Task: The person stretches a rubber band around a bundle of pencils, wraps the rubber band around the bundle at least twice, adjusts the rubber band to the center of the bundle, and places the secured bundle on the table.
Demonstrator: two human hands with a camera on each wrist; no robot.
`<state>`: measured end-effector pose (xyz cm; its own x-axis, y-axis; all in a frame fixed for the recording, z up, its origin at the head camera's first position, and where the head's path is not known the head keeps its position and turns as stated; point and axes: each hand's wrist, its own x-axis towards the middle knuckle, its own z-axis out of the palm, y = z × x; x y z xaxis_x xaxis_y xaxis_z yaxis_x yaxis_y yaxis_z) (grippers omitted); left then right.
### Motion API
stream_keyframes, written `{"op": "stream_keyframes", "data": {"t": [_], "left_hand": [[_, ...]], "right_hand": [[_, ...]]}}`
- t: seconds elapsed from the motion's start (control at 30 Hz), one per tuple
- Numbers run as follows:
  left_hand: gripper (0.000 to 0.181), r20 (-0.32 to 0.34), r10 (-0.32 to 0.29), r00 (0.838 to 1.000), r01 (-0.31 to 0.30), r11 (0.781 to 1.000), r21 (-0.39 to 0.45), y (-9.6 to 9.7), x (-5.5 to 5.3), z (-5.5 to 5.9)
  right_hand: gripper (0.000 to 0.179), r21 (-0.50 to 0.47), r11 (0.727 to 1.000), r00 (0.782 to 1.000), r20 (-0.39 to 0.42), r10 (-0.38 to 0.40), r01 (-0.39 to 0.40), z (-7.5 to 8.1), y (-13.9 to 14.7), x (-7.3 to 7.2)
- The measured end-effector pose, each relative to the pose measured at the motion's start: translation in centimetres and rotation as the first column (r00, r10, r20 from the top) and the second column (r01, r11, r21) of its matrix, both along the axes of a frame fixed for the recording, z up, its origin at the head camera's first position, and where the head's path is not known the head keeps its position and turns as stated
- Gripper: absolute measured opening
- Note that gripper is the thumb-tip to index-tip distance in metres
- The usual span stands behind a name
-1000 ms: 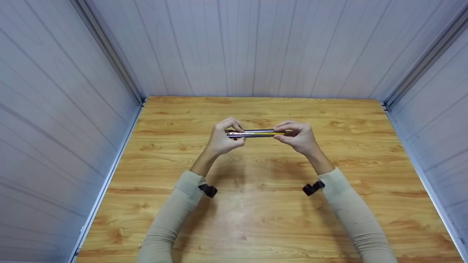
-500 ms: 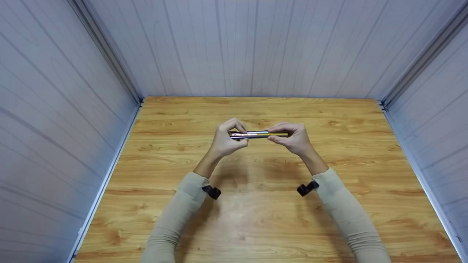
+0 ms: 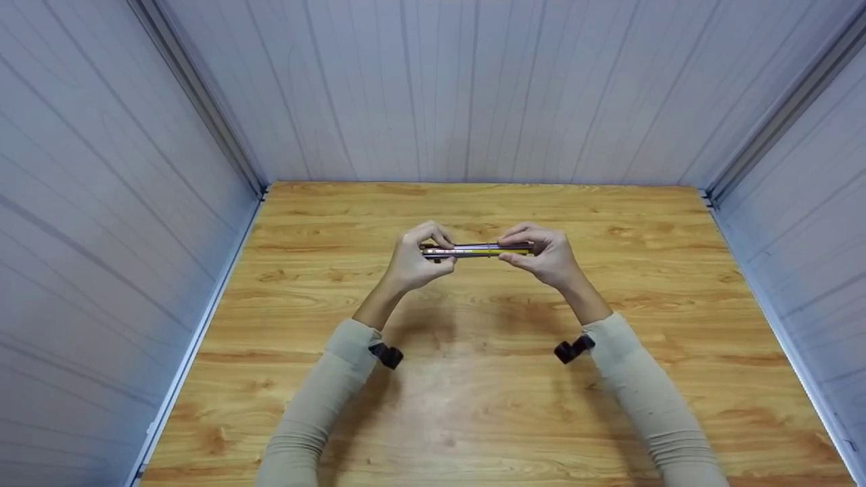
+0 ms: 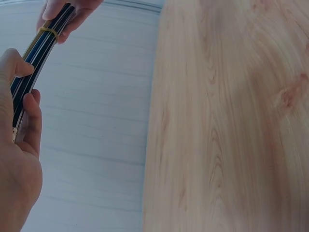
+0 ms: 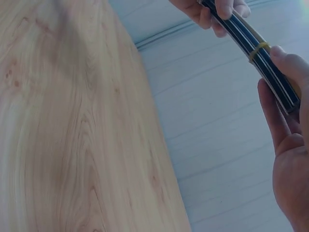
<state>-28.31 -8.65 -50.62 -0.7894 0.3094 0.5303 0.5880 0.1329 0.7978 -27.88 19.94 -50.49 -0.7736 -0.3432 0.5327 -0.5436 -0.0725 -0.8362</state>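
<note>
In the head view a slim bundle of pencils (image 3: 473, 250) lies level between my two hands, above the table. Most of the pencils are dark with pale stripes, and one side shows yellow. My left hand (image 3: 413, 257) pinches the left end between thumb and fingers. At the other end my right hand (image 3: 548, 253) pinches the bundle the same way. A yellow rubber band (image 5: 259, 50) wraps the pencils just beyond my right thumb in the right wrist view. The left wrist view shows the same band (image 4: 49, 31) near the right hand. My fingers hide parts of both ends.
A wood-grain table (image 3: 446, 379) spreads beneath the hands. Pale panelled walls (image 3: 433, 88) enclose it at the back and on both sides. Small black cameras (image 3: 387, 354) are strapped at the sleeve cuffs.
My right hand has shifted slightly left along the bundle, then eased back a little from the rubber band, which now shows clear of the fingertips. The left hand keeps its hold.
</note>
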Motion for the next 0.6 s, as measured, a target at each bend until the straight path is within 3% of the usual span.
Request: {"op": "stream_keyframes", "data": {"t": [0.23,0.6], "left_hand": [[0.01,-0.059,-0.037,0.998,0.036,0.999,-0.023,-0.2,0.0,0.19],[0.013,-0.036,-0.029,0.999,0.03,0.999,0.033,0.46,0.12,0.45]], "right_hand": [[0.017,0.048,0.999,0.999,0.04,0.002,-0.004,0.09,-0.22,0.37],[0.018,0.041,0.998,0.999,0.008,-0.038,0.038,0.42,-0.7,0.49]]}}
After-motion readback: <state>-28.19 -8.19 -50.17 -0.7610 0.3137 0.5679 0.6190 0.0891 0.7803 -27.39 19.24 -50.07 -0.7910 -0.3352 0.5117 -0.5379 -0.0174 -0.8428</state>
